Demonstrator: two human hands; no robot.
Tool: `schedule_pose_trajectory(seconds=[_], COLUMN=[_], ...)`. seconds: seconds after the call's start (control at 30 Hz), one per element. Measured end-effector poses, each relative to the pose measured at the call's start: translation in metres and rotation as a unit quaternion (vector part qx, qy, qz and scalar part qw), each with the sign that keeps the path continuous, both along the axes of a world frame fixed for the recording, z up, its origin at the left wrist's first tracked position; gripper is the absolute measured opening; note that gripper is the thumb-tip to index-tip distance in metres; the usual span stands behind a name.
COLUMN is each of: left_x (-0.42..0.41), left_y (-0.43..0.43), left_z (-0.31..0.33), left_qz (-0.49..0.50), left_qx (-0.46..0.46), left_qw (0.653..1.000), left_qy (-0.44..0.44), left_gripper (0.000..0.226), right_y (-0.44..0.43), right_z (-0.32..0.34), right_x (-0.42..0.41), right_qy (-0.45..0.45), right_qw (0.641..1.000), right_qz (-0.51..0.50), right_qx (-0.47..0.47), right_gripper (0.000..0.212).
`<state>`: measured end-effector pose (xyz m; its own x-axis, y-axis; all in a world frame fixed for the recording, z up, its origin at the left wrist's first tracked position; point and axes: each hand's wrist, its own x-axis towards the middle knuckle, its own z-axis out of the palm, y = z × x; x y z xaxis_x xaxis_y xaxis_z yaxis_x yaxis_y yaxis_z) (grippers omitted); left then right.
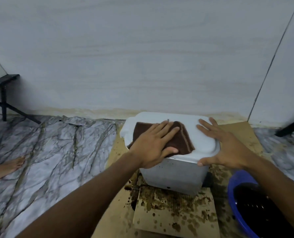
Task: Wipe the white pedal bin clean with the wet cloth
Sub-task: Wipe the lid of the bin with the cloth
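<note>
Dim, flat, bluish light with no visible source. Soft shadow darkens the front of the white pedal bin (172,176). No glare. Wide-angle distortion bows the wall seam (269,66) and stretches the forearms at the lower edge. Detail is soft and smeared throughout.

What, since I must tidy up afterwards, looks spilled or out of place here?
Brown splashes cover the cardboard sheets under and in front of the white pedal bin, thickest at its base. Dark specks also dot the bin's front wall. The blue basin at right holds dark liquid.
</note>
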<state>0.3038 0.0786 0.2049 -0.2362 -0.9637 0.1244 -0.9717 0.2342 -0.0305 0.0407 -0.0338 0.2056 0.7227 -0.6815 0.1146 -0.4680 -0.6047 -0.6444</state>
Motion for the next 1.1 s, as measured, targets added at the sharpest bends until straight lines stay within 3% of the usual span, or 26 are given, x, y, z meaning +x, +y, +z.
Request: schedule_pose_trajectory(seconds=[0.13, 0.23, 0.4, 0.53, 0.67, 0.83, 0.9, 1.03, 1.1], left_x=[-0.022, 0.018, 0.077, 0.088, 0.103, 0.083, 0.062, 0.012, -0.019], left_y=[-0.005, 0.006, 0.026, 0.027, 0.034, 0.031, 0.025, 0.01, 0.001], left_z=[-0.007, -0.006, -0.012, -0.01, -0.007, -0.018, -0.022, -0.023, -0.024], left_qz=[0.005, -0.019, 0.049, 0.005, -0.029, -0.034, -0.036, -0.049, -0.052], left_qx=[-0.025, -0.027, -0.018, -0.01, 0.013, -0.066, -0.095, -0.103, -0.111], left_qw=[1.0, 0.999, 0.996, 0.993, 0.995, 0.997, 0.995, 0.993, 0.992], left_qy=[0.01, 0.019, 0.076, 0.118, 0.095, 0.033, 0.011, -0.018, -0.022], left_gripper=[0.072, 0.073, 0.076, 0.068, 0.074, 0.079, 0.079, 0.079, 0.078], right_y=[-0.003, -0.002, 0.0, 0.002, 0.0, 0.001, 0.002, -0.004, -0.007], right_z=[0.0, 0.001, 0.0, 0.003, 0.002, 0.003, 0.004, 0.0, -0.004], right_x=[-0.004, -0.003, 0.001, -0.001, -0.003, 0.0, 0.002, 0.001, 0.001], right_qy=[-0.011, -0.012, -0.033, -0.033, -0.025, -0.012, -0.007, -0.055, -0.089], right_qw=[1.0, 1.0, 0.999, 0.998, 0.999, 1.0, 1.0, 0.995, 0.989], right_qz=[0.006, 0.012, 0.015, 0.01, 0.005, 0.006, -0.001, -0.01, -0.006], right_qx=[-0.003, 0.01, 0.03, 0.047, 0.043, 0.025, 0.028, 0.082, 0.117], right_gripper=[0.121, 0.121, 0.121, 0.119, 0.12, 0.12, 0.108, 0.06, 0.049])
